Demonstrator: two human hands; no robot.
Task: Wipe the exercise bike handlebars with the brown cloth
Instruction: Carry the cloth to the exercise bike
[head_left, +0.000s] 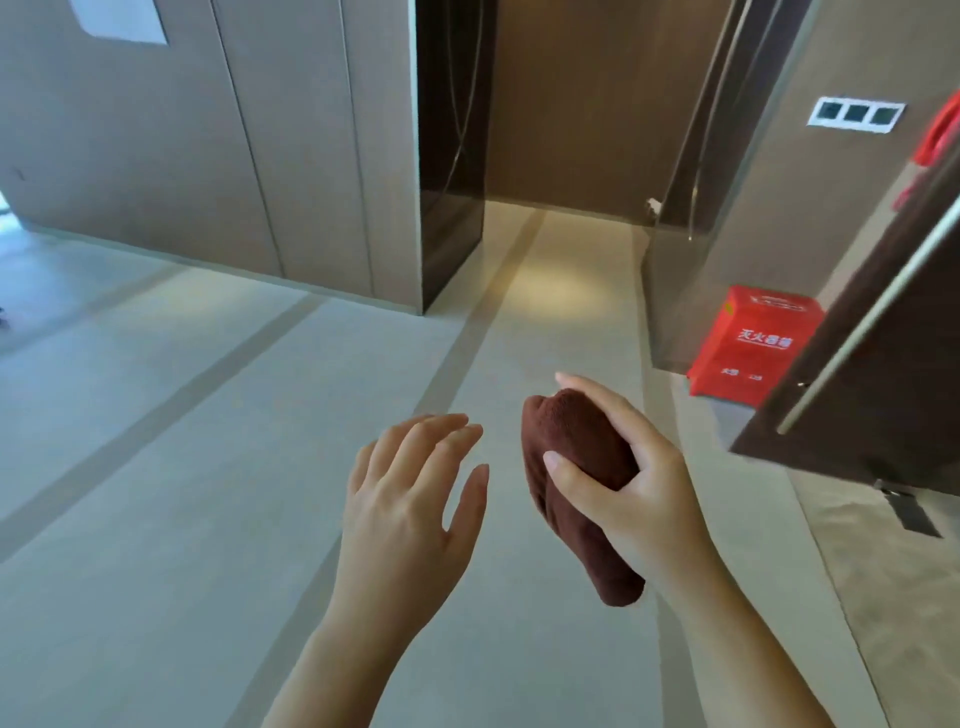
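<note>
floor open ahead | door right | red box beside

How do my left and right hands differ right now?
The left hand is open, fingers loosely spread; the right hand has its fingers curled. The left hand holds nothing; the right hand grips the bunched brown cloth. Both are bare and held out in front over the floor.
</note>
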